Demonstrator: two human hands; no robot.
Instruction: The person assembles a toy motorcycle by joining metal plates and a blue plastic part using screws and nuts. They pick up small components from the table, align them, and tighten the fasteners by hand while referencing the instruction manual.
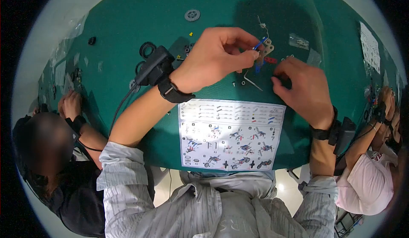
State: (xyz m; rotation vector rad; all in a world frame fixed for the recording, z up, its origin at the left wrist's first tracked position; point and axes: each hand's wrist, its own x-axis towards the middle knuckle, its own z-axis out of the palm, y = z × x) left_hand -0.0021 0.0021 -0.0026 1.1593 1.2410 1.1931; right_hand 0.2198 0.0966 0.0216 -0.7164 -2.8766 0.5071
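Note:
My left hand (223, 53) pinches a small assembly of a beige perforated plate (268, 49) and a blue strip (260, 43) between thumb and fingers, above the table. Part of the assembly is hidden behind my fingertips. A red perforated piece (270, 60) shows just beyond it. My right hand (304, 87) is to the right of it, fingers loosely curled, with a small gap to the thumb and nothing visible between them. Between my hands lies an L-shaped hex key (254, 83), with a small nut (243, 83) beside it.
A printed instruction sheet (232, 127) lies at the near edge of the green table (140, 29). Farther off are a grey wheel (192, 15) and a small clear bag of parts (299, 41). Black rings (148, 49) lie beyond my left wrist. People sit on both sides.

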